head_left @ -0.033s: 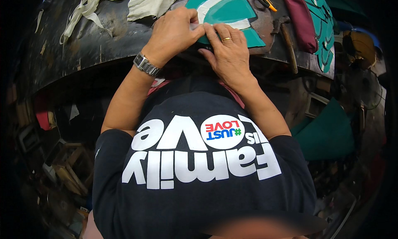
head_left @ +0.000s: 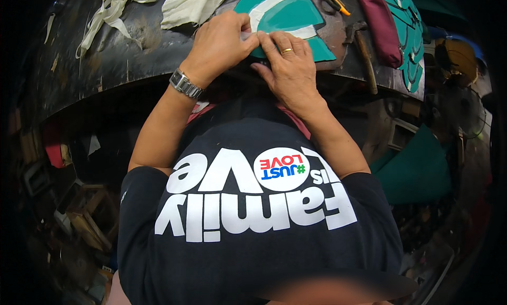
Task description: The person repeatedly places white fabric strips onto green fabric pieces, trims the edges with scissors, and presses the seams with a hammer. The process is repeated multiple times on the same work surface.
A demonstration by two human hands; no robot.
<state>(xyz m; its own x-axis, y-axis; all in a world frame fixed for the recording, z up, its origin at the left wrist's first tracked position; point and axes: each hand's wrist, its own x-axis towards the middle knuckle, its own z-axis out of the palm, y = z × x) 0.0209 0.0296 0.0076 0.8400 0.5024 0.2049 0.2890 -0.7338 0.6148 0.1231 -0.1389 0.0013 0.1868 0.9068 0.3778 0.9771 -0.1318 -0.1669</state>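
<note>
A curved green cut-out piece point(head_left: 288, 15) lies on a brown slab point(head_left: 334, 35) at the table's near edge, a white strip point(head_left: 271, 6) running along its curves. My left hand point(head_left: 222, 43), with a metal watch on its wrist, is closed in a pinch on the white strip at the piece's left side. What lies under its fingertips is partly hidden. Against the near part of the green piece rests my right hand point(head_left: 289, 62), wearing a ring. Its fingers are stretched out over the strip, the thumb apart, and the index fingertip meets the left hand's fingers.
A hammer point(head_left: 365, 62) and an orange-black cutter point(head_left: 335, 1) lie right of the piece. Farther right are a maroon pouch point(head_left: 380, 30) and several stacked green cut-outs point(head_left: 404, 22). Cream cloth point(head_left: 193, 6) and pale strips point(head_left: 108, 19) lie left on the dark table point(head_left: 127, 56).
</note>
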